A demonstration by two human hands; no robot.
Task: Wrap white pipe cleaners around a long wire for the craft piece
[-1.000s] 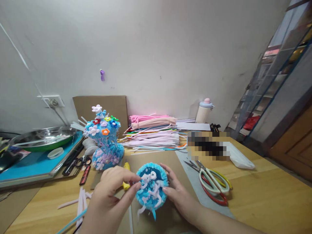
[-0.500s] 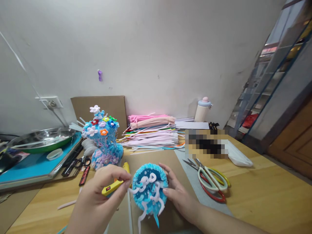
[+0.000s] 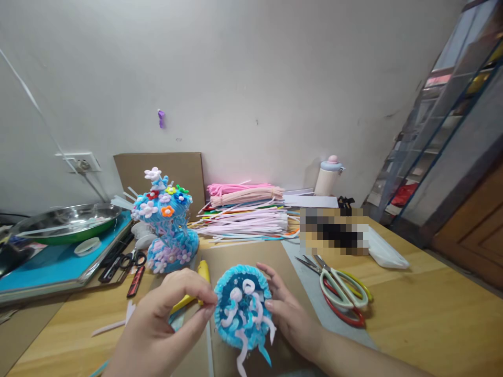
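A round blue fuzzy piece (image 3: 225,277), with curly white and light-blue strands hanging from its hollow, is tilted toward me at the front middle. My right hand (image 3: 288,314) grips its right edge between thumb and fingers. At its left edge is my left hand (image 3: 176,314), thumb and forefinger pinched together; whatever they hold is too small to make out. Behind the left hand lies a yellow tool (image 3: 203,272), partly hidden. Farther back on the left stands a blue fuzzy ornament (image 3: 165,230) covered with coloured flowers.
Scissors (image 3: 338,288) with white, red and yellow handles lie at the right. Bundles of pink and white fuzzy stems (image 3: 247,220) are stacked at the back. A metal bowl (image 3: 66,225), small scissors (image 3: 131,260) and a cutter (image 3: 135,281) are at the left, a bottle (image 3: 327,179) by the wall.
The blue piece has turned slightly, its strands swinging rightward. My left hand has shifted a little right, and its fingertips are no longer at the end of a white strand.
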